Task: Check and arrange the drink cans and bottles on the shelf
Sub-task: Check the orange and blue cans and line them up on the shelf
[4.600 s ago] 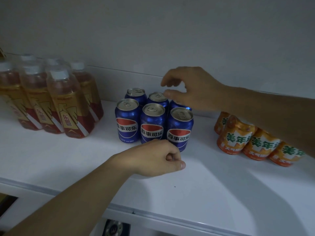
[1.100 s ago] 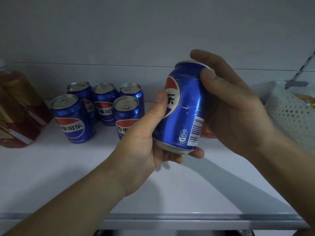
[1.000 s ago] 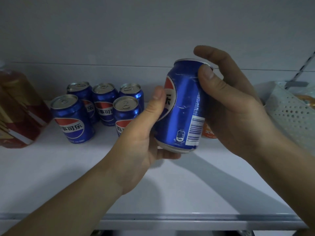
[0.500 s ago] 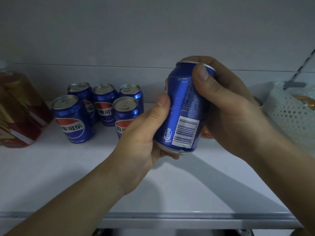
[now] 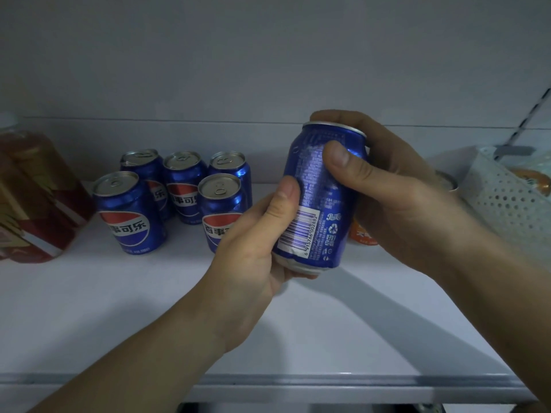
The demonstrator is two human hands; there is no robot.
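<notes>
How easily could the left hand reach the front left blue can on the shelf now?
Probably not at once: the left hand grips the held blue can together with the right hand. The front left can stands uncovered, so the path looks free after letting go.

Not much besides the drinks tbh. Off to the right of the right hand (image 5: 396,198) there's a white plastic basket (image 5: 507,204) with little round holes all over its wall, sitting tilted. Something orange (image 5: 533,180) is inside it, can't tell what. Just above the basket rim is a small grey bracket (image 5: 511,150), and a thin striped rod (image 5: 533,113) runs up from it toward the top right corner. Above and behind both hands it's just a plain grey-white wall (image 5: 268,55). Way down below the left hand (image 5: 253,242) there's a dark gap (image 5: 328,409) along the bottom edge, too dim to make out.
</notes>
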